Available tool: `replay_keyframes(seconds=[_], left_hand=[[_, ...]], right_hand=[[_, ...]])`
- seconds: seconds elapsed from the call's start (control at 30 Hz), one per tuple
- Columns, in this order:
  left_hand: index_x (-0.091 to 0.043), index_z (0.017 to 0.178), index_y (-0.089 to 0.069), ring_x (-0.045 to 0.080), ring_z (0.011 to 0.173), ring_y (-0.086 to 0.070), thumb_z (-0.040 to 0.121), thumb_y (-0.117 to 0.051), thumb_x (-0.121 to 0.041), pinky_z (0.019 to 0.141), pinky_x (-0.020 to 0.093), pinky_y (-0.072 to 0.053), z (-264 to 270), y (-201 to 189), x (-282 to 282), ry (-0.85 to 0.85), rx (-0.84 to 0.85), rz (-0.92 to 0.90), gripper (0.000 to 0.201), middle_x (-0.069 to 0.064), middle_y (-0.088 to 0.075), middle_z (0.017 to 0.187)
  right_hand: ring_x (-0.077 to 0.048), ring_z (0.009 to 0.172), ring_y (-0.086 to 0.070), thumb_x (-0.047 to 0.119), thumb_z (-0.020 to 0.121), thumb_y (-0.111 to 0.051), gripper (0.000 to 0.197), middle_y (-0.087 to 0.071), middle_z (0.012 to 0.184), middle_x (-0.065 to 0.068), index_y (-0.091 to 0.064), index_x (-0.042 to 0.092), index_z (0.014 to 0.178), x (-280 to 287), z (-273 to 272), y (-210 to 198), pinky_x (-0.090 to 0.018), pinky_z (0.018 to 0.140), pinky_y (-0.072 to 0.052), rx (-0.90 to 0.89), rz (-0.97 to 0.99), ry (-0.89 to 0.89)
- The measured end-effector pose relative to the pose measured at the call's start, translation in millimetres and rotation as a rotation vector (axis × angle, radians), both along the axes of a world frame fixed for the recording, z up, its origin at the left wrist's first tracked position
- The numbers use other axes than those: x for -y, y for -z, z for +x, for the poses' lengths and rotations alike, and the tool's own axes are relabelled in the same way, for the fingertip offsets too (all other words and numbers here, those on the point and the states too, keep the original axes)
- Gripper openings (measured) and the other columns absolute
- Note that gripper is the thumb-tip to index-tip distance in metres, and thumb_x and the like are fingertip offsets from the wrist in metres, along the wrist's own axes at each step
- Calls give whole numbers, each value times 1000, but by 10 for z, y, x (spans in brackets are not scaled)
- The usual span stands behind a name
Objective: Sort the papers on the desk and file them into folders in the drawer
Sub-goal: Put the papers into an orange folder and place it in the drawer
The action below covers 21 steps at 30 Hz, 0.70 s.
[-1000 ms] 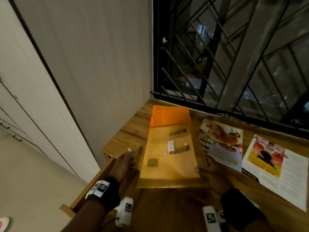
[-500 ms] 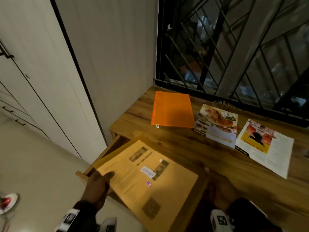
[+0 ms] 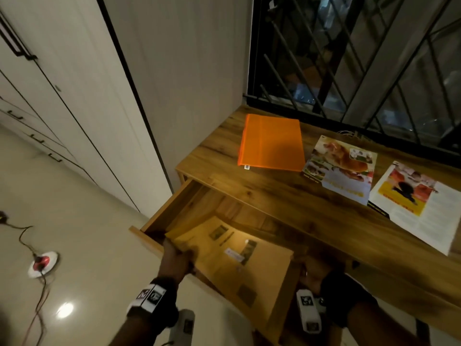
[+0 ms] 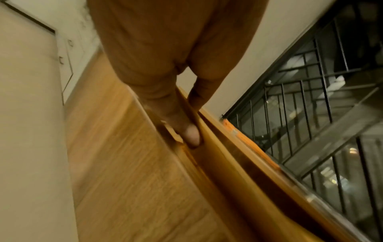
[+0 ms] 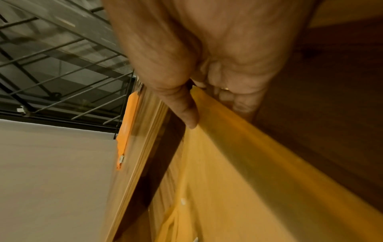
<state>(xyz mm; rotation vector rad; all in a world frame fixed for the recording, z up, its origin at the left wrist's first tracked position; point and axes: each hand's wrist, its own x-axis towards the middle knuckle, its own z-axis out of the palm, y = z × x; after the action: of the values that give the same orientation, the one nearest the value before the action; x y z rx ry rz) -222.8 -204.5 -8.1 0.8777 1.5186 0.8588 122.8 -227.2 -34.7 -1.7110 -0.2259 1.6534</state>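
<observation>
A translucent yellow folder (image 3: pixel 232 260) with printed sheets inside hangs tilted over the open wooden drawer (image 3: pixel 174 208), its far end inside the drawer. My left hand (image 3: pixel 175 258) grips its left edge, thumb on top (image 4: pixel 191 134). My right hand (image 3: pixel 308 272) grips the right edge, thumb (image 5: pixel 186 113) over the folder (image 5: pixel 238 155) and fingers under it, partly below the desk top. An orange folder (image 3: pixel 272 144) lies flat at the back of the desk. Two colour-printed papers lie to its right: a food page (image 3: pixel 341 168) and a page with a yellow picture (image 3: pixel 424 206).
The wooden desk (image 3: pixel 299 201) stands against a white wall, with a barred window (image 3: pixel 361 58) behind it. White cabinets (image 3: pixel 37 96) line the left. A red-and-white plug socket (image 3: pixel 42 263) with its cord lies on the tiled floor.
The yellow folder has come off the desk top and down to the left, then into the open drawer. Both hands moved with it, and my view has swung down.
</observation>
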Motion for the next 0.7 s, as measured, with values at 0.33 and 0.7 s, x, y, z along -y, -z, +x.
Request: replay_keyframes(seconds=[0.33,0.7], left_hand=[[-32,155,2,38,119,-57,90,-69,-19,86,38,-53,258,122,-395,204,-474,-120,97,18,-43,147],[-11,148,-31,35,132,-40,85,-75,-25,108,46,-43,59,266,452,117,-794,170,79,18,-37,148]], right_hand=[[-28,80,-56,-4,98,-44,21,-58,86,-14,-58,4,85,-446,206,285,-42,67,-49,131,-57,-131],[-43,123,-53,8,99,-55,31,-60,123,-21,-56,-6,126,-423,341,269,-54,104,-47,335,-167,-268]])
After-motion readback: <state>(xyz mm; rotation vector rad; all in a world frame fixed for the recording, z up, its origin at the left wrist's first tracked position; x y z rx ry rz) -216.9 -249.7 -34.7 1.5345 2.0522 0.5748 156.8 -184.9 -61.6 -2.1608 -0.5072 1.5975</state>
